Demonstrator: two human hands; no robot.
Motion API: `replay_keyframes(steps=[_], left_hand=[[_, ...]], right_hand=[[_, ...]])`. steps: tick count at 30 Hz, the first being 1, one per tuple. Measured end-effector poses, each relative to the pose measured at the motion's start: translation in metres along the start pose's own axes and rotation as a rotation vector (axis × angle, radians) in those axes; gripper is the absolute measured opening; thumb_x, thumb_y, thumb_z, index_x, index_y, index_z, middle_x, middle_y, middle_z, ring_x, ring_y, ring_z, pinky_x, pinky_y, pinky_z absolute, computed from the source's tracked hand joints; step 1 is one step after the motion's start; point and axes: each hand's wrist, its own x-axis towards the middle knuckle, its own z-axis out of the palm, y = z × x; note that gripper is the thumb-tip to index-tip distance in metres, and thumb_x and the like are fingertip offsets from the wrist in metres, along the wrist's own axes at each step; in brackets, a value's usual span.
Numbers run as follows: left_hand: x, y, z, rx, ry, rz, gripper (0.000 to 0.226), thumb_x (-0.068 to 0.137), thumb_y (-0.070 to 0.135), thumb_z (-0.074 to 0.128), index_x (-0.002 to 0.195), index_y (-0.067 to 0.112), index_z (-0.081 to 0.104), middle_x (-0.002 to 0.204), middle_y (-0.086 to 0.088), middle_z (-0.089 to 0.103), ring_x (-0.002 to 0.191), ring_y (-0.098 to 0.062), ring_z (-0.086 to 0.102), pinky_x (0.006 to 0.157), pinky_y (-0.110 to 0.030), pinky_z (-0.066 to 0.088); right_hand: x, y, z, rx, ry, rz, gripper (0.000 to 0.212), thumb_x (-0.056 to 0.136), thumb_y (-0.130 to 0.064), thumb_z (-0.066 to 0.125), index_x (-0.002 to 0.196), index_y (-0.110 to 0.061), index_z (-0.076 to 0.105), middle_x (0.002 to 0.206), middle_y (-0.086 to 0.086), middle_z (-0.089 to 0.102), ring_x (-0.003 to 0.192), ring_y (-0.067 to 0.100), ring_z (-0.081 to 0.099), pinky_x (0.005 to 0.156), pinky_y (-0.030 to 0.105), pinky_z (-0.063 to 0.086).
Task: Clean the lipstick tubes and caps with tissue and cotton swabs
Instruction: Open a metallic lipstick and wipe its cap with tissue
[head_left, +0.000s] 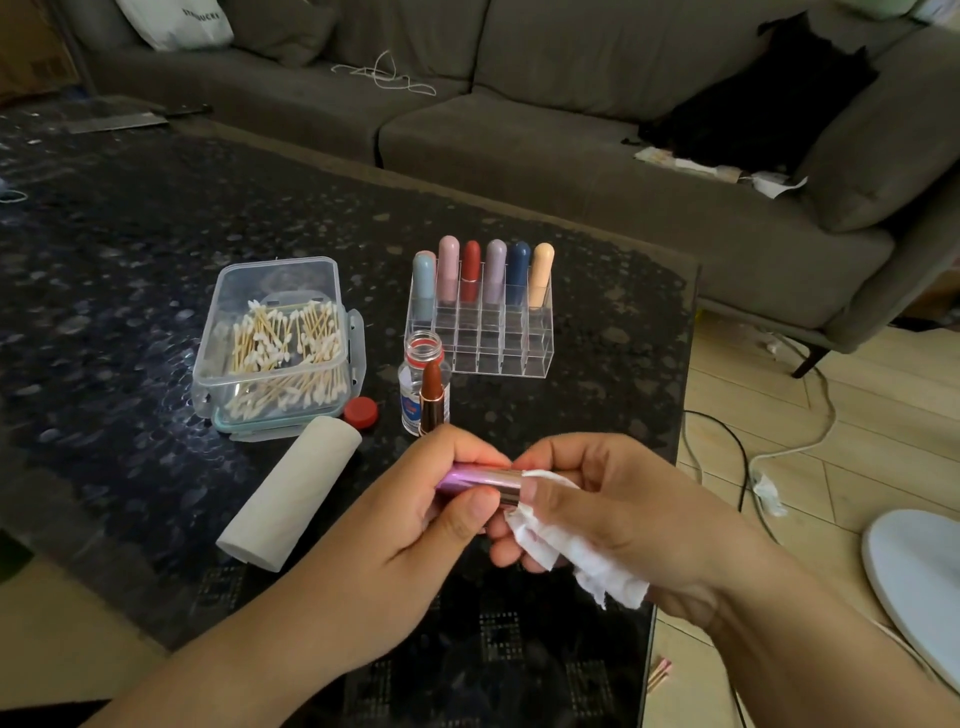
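Note:
My left hand (441, 499) grips a shiny pink-purple lipstick cap (475, 480) held sideways over the table's near edge. My right hand (597, 499) pinches a crumpled white tissue (566, 551) against the cap's gold open end. An uncapped brown-red lipstick (432, 397) stands upright just beyond my hands. Behind it stands a small clear bottle (421, 364) with its top off, and its red cap (360, 412) lies to the left. A clear box of cotton swabs (275, 348) sits at the left, with a tissue roll (291, 493) lying in front of it.
A clear acrylic rack (483, 332) holds several capped lipsticks in pastel, red and navy along its back row. The dark patterned table (130, 291) ends at the right near cables on the wooden floor (753, 431). A grey sofa (571, 145) runs behind the table.

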Motion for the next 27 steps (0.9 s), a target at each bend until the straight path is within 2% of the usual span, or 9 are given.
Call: replay_keyframes(steps=[4,7,9,12,16,19,22,25,27], left_hand=[[0.001,0.000,0.001,-0.163,0.038,-0.086,0.030,0.083,0.051,0.053,0.102,0.029,0.059,0.081,0.002,0.067,0.074,-0.006,0.063,0.070,-0.022,0.050],[0.007,-0.002,0.005,-0.336,0.126,-0.296,0.047,0.078,0.070,0.050,0.089,0.026,0.063,0.064,-0.007,0.061,0.053,-0.015,0.051,0.054,-0.028,0.042],[0.009,-0.004,0.005,-0.315,0.110,-0.342,0.043,0.086,0.060,0.045,0.083,0.020,0.060,0.058,-0.001,0.052,0.051,-0.014,0.042,0.054,-0.029,0.037],[0.008,-0.002,0.002,-0.310,0.075,-0.252,0.021,0.085,0.043,0.052,0.085,0.025,0.063,0.064,0.005,0.055,0.061,-0.010,0.048,0.061,-0.023,0.042],[0.005,-0.001,-0.004,-0.389,0.055,-0.230,0.015,0.081,0.035,0.062,0.091,0.024,0.066,0.080,-0.001,0.067,0.075,-0.012,0.061,0.069,-0.021,0.049],[0.009,0.005,0.000,-0.441,0.087,-0.351,0.036,0.090,0.042,0.053,0.091,0.008,0.062,0.073,-0.018,0.062,0.062,-0.019,0.056,0.056,-0.023,0.047],[0.010,0.003,0.003,-0.296,0.085,-0.348,0.038,0.083,0.052,0.046,0.080,0.018,0.061,0.060,-0.002,0.055,0.055,-0.012,0.047,0.054,-0.022,0.041],[0.009,0.002,0.000,-0.251,0.082,-0.268,0.018,0.079,0.034,0.055,0.087,0.019,0.061,0.069,0.008,0.062,0.066,-0.007,0.056,0.065,-0.018,0.047],[0.008,0.001,-0.001,-0.251,0.092,-0.265,0.023,0.078,0.034,0.057,0.091,0.016,0.061,0.072,0.006,0.066,0.069,-0.007,0.060,0.067,-0.018,0.049]], right_hand=[[-0.003,-0.005,0.006,-0.073,0.120,-0.088,0.014,0.088,0.001,0.058,0.076,-0.005,0.062,0.065,0.008,0.070,0.059,0.015,0.068,0.053,0.018,0.049],[-0.004,-0.006,0.007,-0.378,0.218,-0.144,0.012,0.087,-0.009,0.061,0.077,-0.013,0.065,0.065,0.000,0.072,0.051,0.010,0.062,0.046,0.018,0.046],[-0.004,-0.005,0.007,-0.509,0.252,-0.163,0.009,0.085,-0.011,0.063,0.079,-0.017,0.066,0.066,-0.005,0.072,0.050,0.008,0.060,0.048,0.019,0.048],[-0.003,-0.004,0.007,-0.414,0.248,-0.173,0.010,0.086,-0.004,0.061,0.082,-0.012,0.065,0.064,-0.001,0.071,0.053,0.005,0.063,0.052,0.015,0.049],[-0.002,-0.005,0.004,-0.257,0.209,-0.132,0.008,0.087,0.001,0.059,0.083,-0.004,0.064,0.062,0.004,0.070,0.054,0.007,0.064,0.051,0.014,0.048],[-0.002,-0.004,0.003,-0.352,0.221,-0.152,0.009,0.085,0.000,0.062,0.081,-0.008,0.065,0.061,0.000,0.070,0.053,0.005,0.063,0.050,0.014,0.047],[-0.001,-0.003,0.005,-0.422,0.222,-0.154,0.010,0.084,-0.002,0.063,0.082,-0.011,0.066,0.066,0.001,0.072,0.059,0.010,0.067,0.058,0.020,0.055],[0.000,-0.003,0.002,-0.356,0.206,-0.120,0.008,0.085,-0.003,0.062,0.087,-0.010,0.066,0.067,0.003,0.072,0.061,0.011,0.068,0.060,0.020,0.056],[0.000,-0.002,0.000,-0.349,0.201,-0.108,0.009,0.086,-0.003,0.061,0.086,-0.010,0.066,0.065,0.001,0.071,0.059,0.009,0.066,0.057,0.018,0.053]])
